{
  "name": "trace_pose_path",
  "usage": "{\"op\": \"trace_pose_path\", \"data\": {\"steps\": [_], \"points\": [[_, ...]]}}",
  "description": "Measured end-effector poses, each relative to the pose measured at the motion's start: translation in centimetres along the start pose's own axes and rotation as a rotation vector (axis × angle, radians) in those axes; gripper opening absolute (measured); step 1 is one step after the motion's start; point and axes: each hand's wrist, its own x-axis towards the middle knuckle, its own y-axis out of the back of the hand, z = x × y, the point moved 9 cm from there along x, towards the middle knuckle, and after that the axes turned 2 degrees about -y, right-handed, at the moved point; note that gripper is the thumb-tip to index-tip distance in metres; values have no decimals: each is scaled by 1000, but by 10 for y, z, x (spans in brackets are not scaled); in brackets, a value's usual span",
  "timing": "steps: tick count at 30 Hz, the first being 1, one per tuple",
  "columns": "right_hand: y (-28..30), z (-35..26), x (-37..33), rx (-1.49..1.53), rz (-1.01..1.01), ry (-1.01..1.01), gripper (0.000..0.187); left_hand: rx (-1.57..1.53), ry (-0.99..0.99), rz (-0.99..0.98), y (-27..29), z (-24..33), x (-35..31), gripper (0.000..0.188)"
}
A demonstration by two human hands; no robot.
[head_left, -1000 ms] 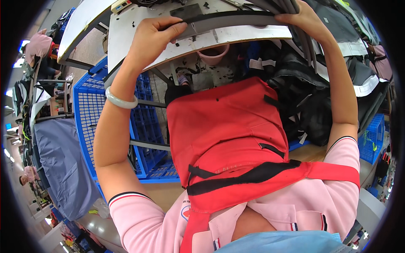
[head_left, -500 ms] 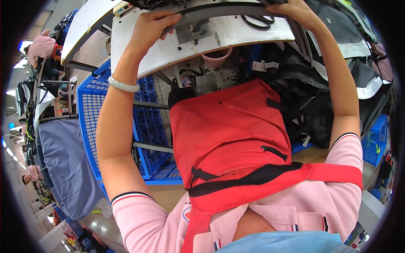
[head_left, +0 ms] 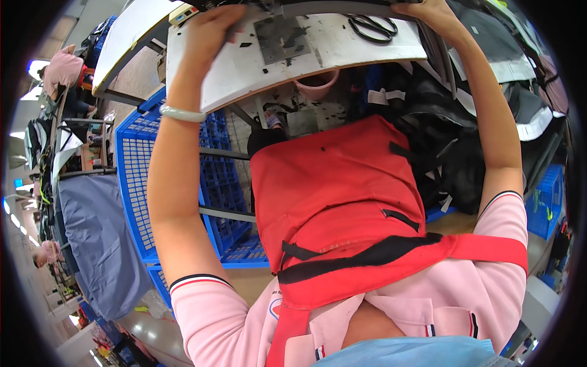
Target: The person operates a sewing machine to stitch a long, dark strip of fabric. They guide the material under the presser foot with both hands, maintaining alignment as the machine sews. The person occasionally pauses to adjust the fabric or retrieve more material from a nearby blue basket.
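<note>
A long dark grey fabric strip [head_left: 342,8] is stretched along the far side of the white worktable, at the upper edge of the view. My right hand [head_left: 431,13] pinches it, thumb on top, and more grey length hangs from that hand past the table's right end. At the upper left is my left hand [head_left: 214,30], smeared by motion near the strip's left part and a dark object at the picture's rim. Whether its fingers grip anything is unclear. Black-handled scissors [head_left: 373,28] lie on the table between my hands, beside a dark metal plate [head_left: 282,40].
Blue plastic crates [head_left: 136,183] stand left of my lap, which a red apron [head_left: 342,177] covers. Black and grey material [head_left: 452,140] is heaped on the right. Under the worktable [head_left: 232,85] sits a pink bucket [head_left: 317,84]. Co-workers are far left.
My left hand has moved up and slightly left, away from where it pinched the strip. The strip has shifted upward, baring more of the metal plate. My right hand keeps its hold.
</note>
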Motion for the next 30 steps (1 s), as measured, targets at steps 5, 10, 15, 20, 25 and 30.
{"op": "trace_pose_path", "data": {"steps": [5,10,15,20,25,30], "points": [[41,-38,-97,46,92,4,50,528,46,77,40,-58,-18,36],[118,-14,-235,-35,161,-110,51,851,-88,130,43,-114,-57,42],[198,-11,-442,57,-327,-860,51,959,-129,125,28,-101,-53,47],[244,3,-531,-333,125,-754,48,968,-120,115,36,-106,-49,43],[137,54,-422,-132,72,-612,57,387,-223,27,-58,-25,-102,28],[-130,-28,-296,357,-379,-295,58,-164,-600,-231,-224,149,-270,9]]}}
